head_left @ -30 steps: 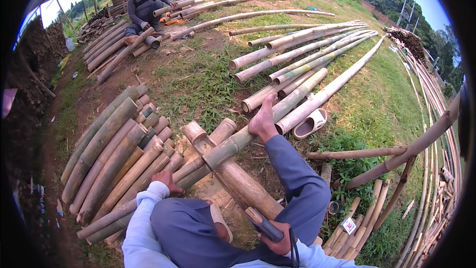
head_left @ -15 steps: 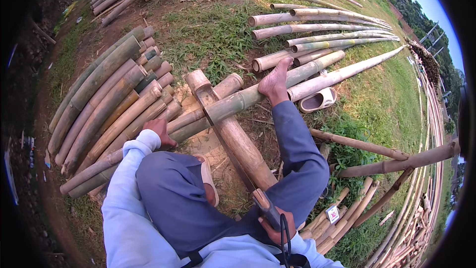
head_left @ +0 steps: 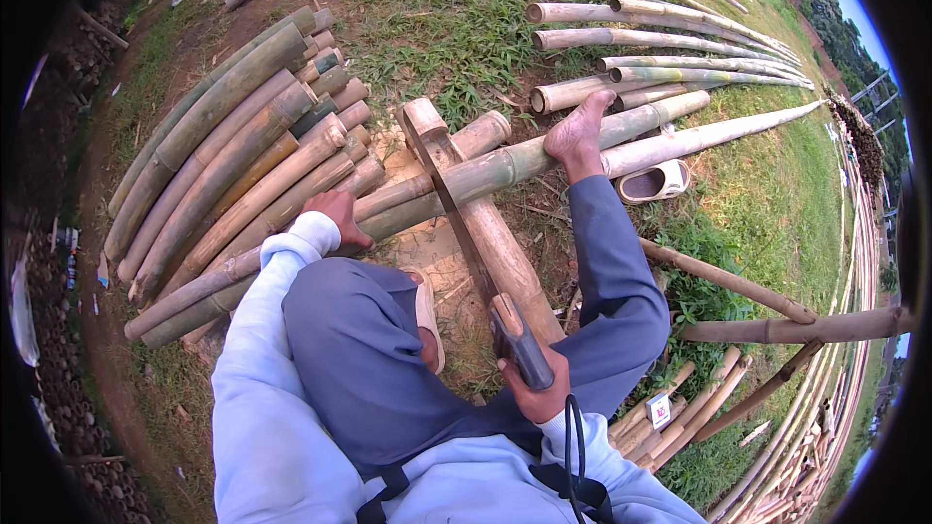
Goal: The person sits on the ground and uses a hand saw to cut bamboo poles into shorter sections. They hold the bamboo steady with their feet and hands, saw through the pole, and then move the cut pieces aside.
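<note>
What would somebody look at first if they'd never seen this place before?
Probably the long saw in the middle, gripped by the right hand and crossing a greenish bamboo pole. Right of where they cross, a bare foot rests on that pole. Over on the left lies a big pile of bamboo pieces.

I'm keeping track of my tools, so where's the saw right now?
In the head view, the saw slants up and left from your right hand at lower centre and crosses the green bamboo pole to the left of your bare foot.
</note>
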{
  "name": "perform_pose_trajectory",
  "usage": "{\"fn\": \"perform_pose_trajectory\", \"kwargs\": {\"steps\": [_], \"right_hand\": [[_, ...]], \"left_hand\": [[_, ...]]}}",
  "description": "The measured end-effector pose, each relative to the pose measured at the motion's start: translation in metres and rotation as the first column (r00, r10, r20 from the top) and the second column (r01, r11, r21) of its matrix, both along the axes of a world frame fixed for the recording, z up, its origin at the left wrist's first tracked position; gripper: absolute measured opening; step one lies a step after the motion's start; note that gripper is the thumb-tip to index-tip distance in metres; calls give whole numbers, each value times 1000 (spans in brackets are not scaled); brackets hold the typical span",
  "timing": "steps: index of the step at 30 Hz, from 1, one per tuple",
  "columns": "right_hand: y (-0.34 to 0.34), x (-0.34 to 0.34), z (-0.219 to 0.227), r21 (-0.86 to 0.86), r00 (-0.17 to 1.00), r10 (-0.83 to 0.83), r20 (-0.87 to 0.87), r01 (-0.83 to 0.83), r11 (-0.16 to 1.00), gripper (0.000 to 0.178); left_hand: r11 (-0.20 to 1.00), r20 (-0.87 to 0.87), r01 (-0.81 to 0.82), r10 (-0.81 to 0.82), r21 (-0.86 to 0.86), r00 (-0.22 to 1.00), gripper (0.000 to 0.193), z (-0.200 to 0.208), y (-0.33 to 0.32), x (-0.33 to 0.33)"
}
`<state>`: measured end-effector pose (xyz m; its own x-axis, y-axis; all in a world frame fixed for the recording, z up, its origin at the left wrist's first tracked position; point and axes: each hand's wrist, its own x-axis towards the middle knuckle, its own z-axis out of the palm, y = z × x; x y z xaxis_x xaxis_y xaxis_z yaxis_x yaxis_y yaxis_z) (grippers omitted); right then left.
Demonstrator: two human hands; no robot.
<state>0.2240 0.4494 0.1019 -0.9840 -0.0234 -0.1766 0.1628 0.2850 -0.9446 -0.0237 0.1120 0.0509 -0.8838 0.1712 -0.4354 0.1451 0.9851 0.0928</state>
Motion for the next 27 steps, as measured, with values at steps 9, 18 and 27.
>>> {"fn": "perform_pose_trajectory", "kwargs": {"steps": [9,18,27], "right_hand": [[-22,-105,-44,-84,989,4,-145,-17,996,17],[-33,-127,-69,-75,976,37,-214,-54,996,29],[-27,-123,-67,-57,975,33,-221,-46,997,27]], "left_hand": [[999,-24,-4,5,50,1000,68,9,25,-1],[996,-444,30,9,82,896,65,-39,-29,44],[994,-371,94,-69,49,926,54,-110,-68,80]]}}
